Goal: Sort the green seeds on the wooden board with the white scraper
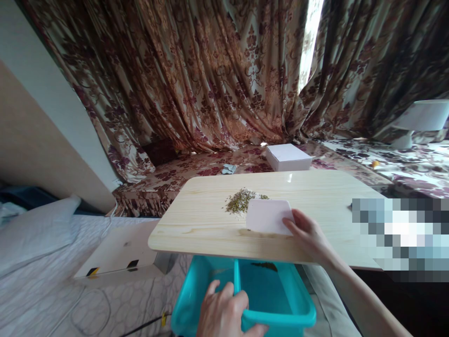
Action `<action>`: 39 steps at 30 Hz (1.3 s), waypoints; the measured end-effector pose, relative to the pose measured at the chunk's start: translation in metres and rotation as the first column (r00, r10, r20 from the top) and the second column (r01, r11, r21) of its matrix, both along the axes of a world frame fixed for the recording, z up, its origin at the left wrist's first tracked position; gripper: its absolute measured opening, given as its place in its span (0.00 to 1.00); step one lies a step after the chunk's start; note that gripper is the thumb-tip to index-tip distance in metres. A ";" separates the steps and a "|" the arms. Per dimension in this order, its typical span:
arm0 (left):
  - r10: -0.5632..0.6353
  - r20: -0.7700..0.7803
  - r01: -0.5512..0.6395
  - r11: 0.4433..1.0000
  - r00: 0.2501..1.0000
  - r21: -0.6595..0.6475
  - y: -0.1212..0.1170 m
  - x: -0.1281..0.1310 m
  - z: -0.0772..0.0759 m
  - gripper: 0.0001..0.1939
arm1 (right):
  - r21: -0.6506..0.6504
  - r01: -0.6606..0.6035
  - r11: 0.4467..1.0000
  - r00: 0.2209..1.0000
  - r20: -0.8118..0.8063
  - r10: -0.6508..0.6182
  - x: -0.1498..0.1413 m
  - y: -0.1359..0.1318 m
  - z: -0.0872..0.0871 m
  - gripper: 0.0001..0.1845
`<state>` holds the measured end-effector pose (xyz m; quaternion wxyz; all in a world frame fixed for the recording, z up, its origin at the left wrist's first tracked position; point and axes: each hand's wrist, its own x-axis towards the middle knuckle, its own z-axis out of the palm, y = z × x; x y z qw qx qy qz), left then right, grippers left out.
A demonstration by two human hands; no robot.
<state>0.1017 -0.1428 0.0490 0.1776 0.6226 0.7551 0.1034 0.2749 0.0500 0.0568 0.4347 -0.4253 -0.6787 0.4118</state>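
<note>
My right hand [307, 231] is closed on the right edge of a thin white scraper sheet [267, 216]. The sheet is tilted above the light wooden tabletop [206, 234], at the near right side of a heap of mixed green and white grains [241, 200]. Below the table's front edge stands a turquoise two-compartment bin [305, 311]. My left hand [226, 311] grips its near rim by the divider, fingers bent over the inside and thumb outside. Some dark greenish grains [264, 266] lie in the right compartment, partly hidden by the table edge.
A white box [288, 157] sits behind the table on a floral-covered ledge, with a small grey-blue cloth [228, 168] to its left. On the left, a flat white carton [119, 248] lies on the bed. A pixelated patch covers the table's right end.
</note>
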 end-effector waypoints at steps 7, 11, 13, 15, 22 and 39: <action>-0.019 0.042 0.018 1.000 0.999 0.017 -0.001 -0.004 -0.002 0.11 | -0.086 -0.126 0.988 0.991 -0.044 0.123 -0.001 -0.008 -0.001 0.12; -0.002 0.035 0.001 1.000 0.999 0.025 -0.003 -0.002 0.003 0.11 | -0.126 -0.214 0.969 0.976 -0.063 0.208 0.002 -0.012 0.000 0.15; 0.000 0.035 -0.001 1.000 0.999 0.027 -0.004 -0.001 0.005 0.11 | -0.133 -0.211 0.968 0.976 -0.074 0.203 0.006 -0.013 0.002 0.17; 0.004 0.038 -0.005 0.999 0.999 0.034 -0.005 0.000 0.006 0.11 | -0.109 -0.147 0.983 0.985 -0.104 0.136 0.010 -0.010 0.004 0.17; -0.001 0.038 0.000 1.000 0.999 0.021 -0.004 0.001 0.006 0.11 | 0.009 0.134 0.991 0.987 -0.095 -0.133 0.015 0.016 0.001 0.08; -0.006 0.006 0.006 0.998 1.000 0.066 -0.005 0.000 0.001 0.09 | 0.069 0.092 0.993 0.995 0.022 -0.093 -0.001 0.016 0.004 0.05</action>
